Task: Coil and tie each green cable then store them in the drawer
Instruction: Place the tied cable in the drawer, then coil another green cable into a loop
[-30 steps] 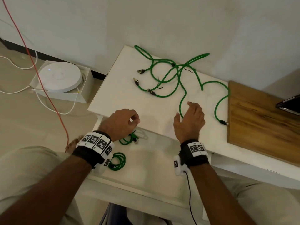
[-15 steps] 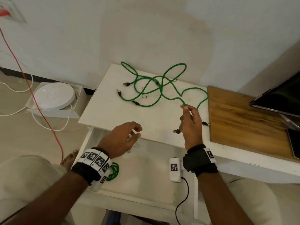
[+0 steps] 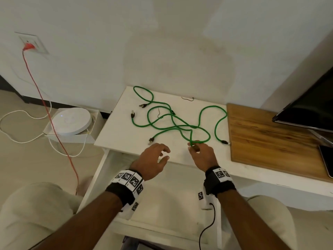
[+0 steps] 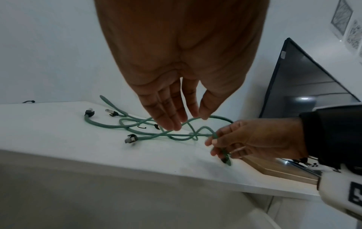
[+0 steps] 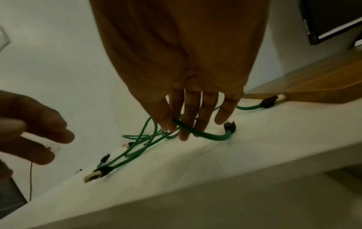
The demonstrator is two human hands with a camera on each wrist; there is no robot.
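Several green cables (image 3: 173, 121) lie tangled on the white table top (image 3: 115, 130), their plugs loose. My right hand (image 3: 195, 147) is at the table's front edge and pinches one green cable (image 5: 205, 134) between thumb and fingers near its plug end. My left hand (image 3: 166, 154) hovers beside it to the left, fingers (image 4: 168, 117) straight and holding nothing, close to a loose plug (image 3: 151, 140). The white drawer (image 3: 95, 179) stands open below both wrists. My left forearm hides part of its inside.
A wooden board (image 3: 270, 141) lies on the table to the right, with a dark monitor (image 3: 310, 105) and a phone (image 3: 327, 159) beyond. Thin black ties (image 3: 187, 99) lie on the table. On the floor at left sit a round white device (image 3: 72, 121) and a red cord (image 3: 54, 123).
My right hand took hold of a cable and drew it toward the table's front edge. My left hand rose from the drawer to the table edge and spread its fingers.
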